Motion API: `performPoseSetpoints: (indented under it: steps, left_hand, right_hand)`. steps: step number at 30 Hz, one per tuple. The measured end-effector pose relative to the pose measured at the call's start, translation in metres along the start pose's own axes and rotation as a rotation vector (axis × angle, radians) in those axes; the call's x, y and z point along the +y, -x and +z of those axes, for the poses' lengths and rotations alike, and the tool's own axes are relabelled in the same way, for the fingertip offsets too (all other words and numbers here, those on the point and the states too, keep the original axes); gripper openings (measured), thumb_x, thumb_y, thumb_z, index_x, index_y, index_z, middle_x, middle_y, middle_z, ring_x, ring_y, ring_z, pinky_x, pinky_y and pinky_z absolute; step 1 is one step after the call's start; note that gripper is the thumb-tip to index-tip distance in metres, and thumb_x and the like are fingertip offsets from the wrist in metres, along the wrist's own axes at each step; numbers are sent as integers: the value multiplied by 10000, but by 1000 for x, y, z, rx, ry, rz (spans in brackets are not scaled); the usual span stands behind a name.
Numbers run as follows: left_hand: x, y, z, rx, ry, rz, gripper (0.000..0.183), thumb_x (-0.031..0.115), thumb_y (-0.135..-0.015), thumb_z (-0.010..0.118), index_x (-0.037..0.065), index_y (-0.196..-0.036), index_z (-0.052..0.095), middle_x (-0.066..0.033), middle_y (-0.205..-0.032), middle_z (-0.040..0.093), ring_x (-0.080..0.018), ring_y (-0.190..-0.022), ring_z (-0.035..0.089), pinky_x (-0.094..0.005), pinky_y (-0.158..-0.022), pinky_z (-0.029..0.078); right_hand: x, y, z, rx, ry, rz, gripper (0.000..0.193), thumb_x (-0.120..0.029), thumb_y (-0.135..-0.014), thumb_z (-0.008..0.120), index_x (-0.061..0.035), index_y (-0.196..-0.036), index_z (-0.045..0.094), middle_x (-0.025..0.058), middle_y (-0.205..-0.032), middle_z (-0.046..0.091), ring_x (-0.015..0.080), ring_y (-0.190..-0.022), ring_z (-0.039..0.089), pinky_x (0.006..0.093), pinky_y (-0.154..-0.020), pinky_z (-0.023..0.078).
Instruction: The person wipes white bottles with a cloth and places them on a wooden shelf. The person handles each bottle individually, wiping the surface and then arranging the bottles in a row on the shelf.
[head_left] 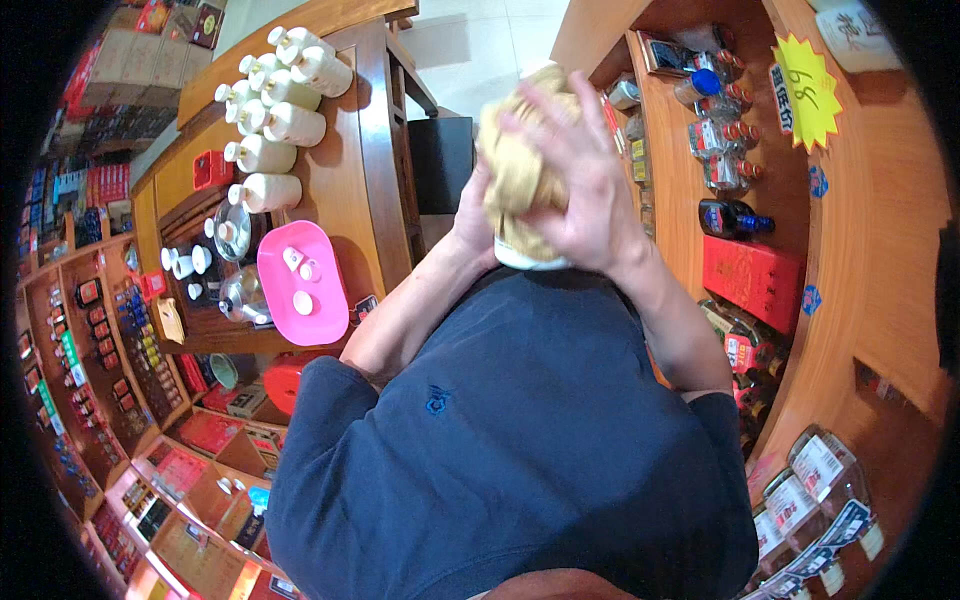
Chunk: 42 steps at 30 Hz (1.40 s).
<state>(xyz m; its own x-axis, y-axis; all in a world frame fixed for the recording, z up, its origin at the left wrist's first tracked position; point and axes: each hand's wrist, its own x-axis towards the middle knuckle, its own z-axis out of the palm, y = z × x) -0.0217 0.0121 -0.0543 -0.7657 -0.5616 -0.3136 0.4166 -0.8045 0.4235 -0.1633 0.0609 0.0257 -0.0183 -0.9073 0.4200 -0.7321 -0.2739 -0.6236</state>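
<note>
Occupying upper left: white bottles (295, 124). Upper centre: left hand (472, 218), closed on tan cloth (518, 165), far fingers hidden; cloth bunched over white object (530, 263). Rightward: right hand (592, 195), blurred against cloth, hold unclear. Risk: slack folds sliding could drop the object.

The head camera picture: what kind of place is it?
Probably a shop, maybe one selling bottled drinks. There are shelf bottles, a yellow starburst tag like a price sign, and white bottles grouped on a table.
</note>
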Motion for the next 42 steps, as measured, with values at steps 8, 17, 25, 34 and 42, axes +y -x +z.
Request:
performPoseSetpoints:
  steps: [8, 17, 25, 34, 42]
  left_hand:
    - [8, -5, -4, -340, 419, -36, 767, 641, -1008, 422, 136, -1576, 321, -162, -1559, 425, -331, -1398, 471, -504, -1157, 407]
    - [-6, 18, 3, -321, 192, -78, 915, 759, -941, 419, 126, -1585, 272, -149, -1484, 510, -337, -1301, 568, -506, -1055, 508]
    - [-11, 33, -20, -381, 49, -27, 1022, 747, -833, 640, 78, -1551, 353, -125, -1494, 509, -270, -1354, 519, -454, -1153, 407]
    - [16, 38, 2, -356, -313, -139, 1061, 748, -843, 630, -20, -1519, 348, -138, -1464, 517, -228, -1337, 519, -382, -1126, 412]
    - [13, 44, 31, -368, -338, 51, 1223, 423, -578, 993, 0, -1501, 310, -109, -1422, 510, -212, -1321, 502, -383, -1141, 384]
  right_hand:
    - [-14, -4, -14, -282, 53, -185, 482, -216, -685, 740, -203, -1166, 771, 35, -1520, 534, 397, -1518, 279, 575, -1234, 158]
    - [30, -17, 4, 18, -590, 32, 504, -194, -774, 716, -2, -1238, 667, 261, -1522, 430, 369, -1389, 459, 484, -1184, 302]
    - [-1, 60, 8, 258, -485, 140, 578, -266, -833, 820, 6, -1302, 621, 253, -1530, 399, 371, -1414, 435, 468, -1168, 367]
    - [-12, 16, -38, -133, -300, 68, 598, -238, -667, 894, -100, -1213, 692, 207, -1304, 612, 403, -1267, 536, 469, -1073, 452]
    - [-9, 32, -25, 74, -353, -2, 448, -240, -770, 821, -15, -1145, 721, 254, -1259, 647, 391, -1158, 651, 446, -1007, 518]
